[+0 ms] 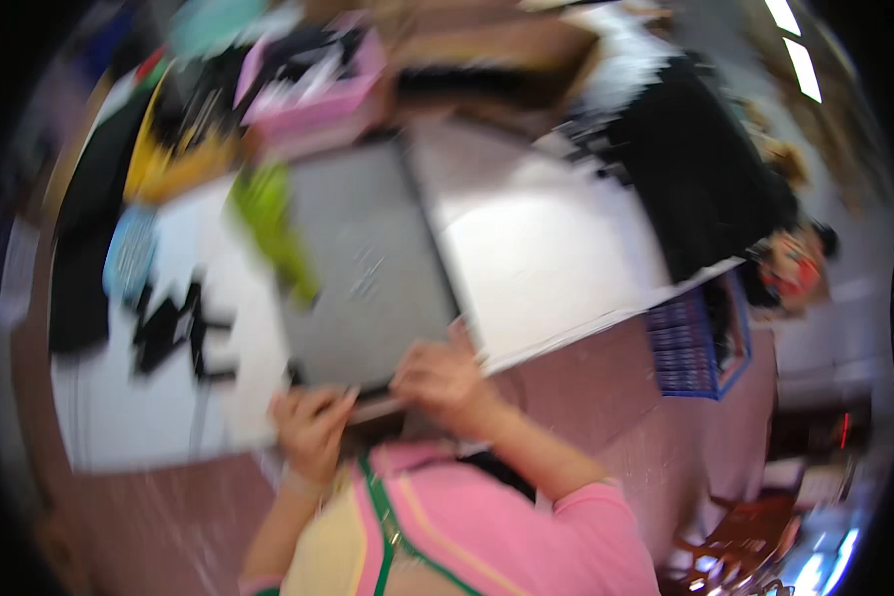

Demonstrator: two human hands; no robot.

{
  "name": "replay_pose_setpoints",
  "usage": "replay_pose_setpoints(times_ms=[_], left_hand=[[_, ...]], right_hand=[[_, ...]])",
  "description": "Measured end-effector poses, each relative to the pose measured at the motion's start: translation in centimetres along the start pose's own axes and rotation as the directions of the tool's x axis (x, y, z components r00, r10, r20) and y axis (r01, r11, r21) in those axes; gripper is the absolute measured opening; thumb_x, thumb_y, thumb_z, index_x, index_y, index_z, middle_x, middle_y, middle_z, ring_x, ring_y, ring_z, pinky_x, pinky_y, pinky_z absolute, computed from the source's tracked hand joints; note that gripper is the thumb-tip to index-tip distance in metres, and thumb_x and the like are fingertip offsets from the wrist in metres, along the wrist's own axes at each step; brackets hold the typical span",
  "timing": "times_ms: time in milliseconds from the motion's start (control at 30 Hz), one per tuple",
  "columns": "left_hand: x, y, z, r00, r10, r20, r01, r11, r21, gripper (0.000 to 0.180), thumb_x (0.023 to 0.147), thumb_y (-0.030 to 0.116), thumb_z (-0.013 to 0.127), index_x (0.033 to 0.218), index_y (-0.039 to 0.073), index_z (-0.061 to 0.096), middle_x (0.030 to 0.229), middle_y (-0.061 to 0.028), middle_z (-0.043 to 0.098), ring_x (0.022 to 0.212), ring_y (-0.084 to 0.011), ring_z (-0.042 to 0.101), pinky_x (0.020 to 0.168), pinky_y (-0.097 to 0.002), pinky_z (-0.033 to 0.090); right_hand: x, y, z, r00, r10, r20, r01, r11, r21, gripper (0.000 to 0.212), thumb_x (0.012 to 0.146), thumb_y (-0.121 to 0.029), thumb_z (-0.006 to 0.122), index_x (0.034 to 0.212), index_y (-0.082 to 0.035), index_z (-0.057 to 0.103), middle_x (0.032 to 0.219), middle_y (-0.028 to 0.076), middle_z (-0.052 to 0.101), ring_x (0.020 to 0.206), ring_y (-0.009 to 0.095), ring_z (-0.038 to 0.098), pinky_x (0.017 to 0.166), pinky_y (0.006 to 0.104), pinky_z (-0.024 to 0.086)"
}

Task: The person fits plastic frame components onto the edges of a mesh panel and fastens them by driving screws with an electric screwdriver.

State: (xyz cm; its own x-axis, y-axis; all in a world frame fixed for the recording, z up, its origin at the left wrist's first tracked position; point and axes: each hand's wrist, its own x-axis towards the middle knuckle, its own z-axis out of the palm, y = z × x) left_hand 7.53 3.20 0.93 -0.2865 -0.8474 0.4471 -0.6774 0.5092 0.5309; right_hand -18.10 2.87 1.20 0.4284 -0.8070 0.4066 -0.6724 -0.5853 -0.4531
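Observation:
A dark-rimmed grey board (pixel 358 228) lies on the white table covering, with a few small pale bits near its middle. My left hand (pixel 313 427) is closed at the board's near left corner, fingers bent together over the edge. At the near right corner my right hand (pixel 445 382) has its fingers curled on the rim. Motion blur softens both hands, and their thumbs are partly hidden. Along the board's left side lies a bright yellow-green thing (pixel 273 228), too smeared to name.
Behind the board stand a pink bin (pixel 313 109), a yellow bin (pixel 174 174) and an open brown carton (pixel 487 60). Black parts (pixel 174 333) and a light-blue item (pixel 129 253) lie left. Black cloth (pixel 700 169) covers the right side, above a blue crate (pixel 690 343). Another person (pixel 790 263) is at far right.

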Motion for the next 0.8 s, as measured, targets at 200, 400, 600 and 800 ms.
replay_pose_setpoints(times_ms=[200,400,600,800], left_hand=[[0.7,0.7,-0.4,0.986,0.169,0.008,-0.169,0.985,0.028,0.023,0.082,0.016,0.070,0.103,0.008,0.075,0.103,-0.0074,0.070,0.094,-0.0294,0.061,0.088,-0.0457,0.041],[0.4,-0.4,-0.4,0.942,0.337,-0.007,-0.334,0.936,0.113,0.023,0.084,0.019,0.070,0.103,0.008,0.075,0.100,-0.0058,0.069,0.092,-0.0262,0.061,0.083,-0.0449,0.041],[-0.3,-0.4,-0.1,0.971,0.231,0.062,-0.237,0.963,0.129,0.024,0.083,0.020,0.068,0.102,0.005,0.074,0.101,-0.0056,0.070,0.095,-0.0242,0.063,0.082,-0.0454,0.041],[0.2,-2.3,0.0,0.863,0.497,0.088,-0.505,0.843,0.184,0.024,0.085,0.019,0.068,0.102,0.003,0.074,0.105,-0.0078,0.070,0.097,-0.0255,0.064,0.077,-0.0446,0.047]], right_hand=[[-1.5,2.6,-7.1,0.928,0.177,-0.328,-0.180,0.984,0.021,0.042,0.085,-0.017,0.075,0.125,-0.009,0.063,0.126,0.007,0.063,0.123,0.026,0.057,0.113,0.0491,0.035],[-1.7,4.0,-20.5,0.687,0.473,-0.551,0.059,0.720,0.692,0.074,0.095,-0.033,0.066,0.152,-0.005,0.029,0.123,0.015,0.063,0.117,0.025,0.061,0.102,0.0408,0.046],[-0.8,2.3,-24.9,0.735,0.253,-0.629,0.541,0.341,0.769,0.071,0.096,-0.043,0.062,0.148,-0.002,0.038,0.108,0.016,0.069,0.093,0.028,0.068,0.093,0.0425,0.052],[-2.6,7.2,-19.0,0.818,0.566,0.101,-0.375,0.392,0.840,0.037,0.098,-0.033,0.061,0.086,0.000,0.073,0.065,0.009,0.068,0.047,0.008,0.058,0.038,0.0191,0.038]])
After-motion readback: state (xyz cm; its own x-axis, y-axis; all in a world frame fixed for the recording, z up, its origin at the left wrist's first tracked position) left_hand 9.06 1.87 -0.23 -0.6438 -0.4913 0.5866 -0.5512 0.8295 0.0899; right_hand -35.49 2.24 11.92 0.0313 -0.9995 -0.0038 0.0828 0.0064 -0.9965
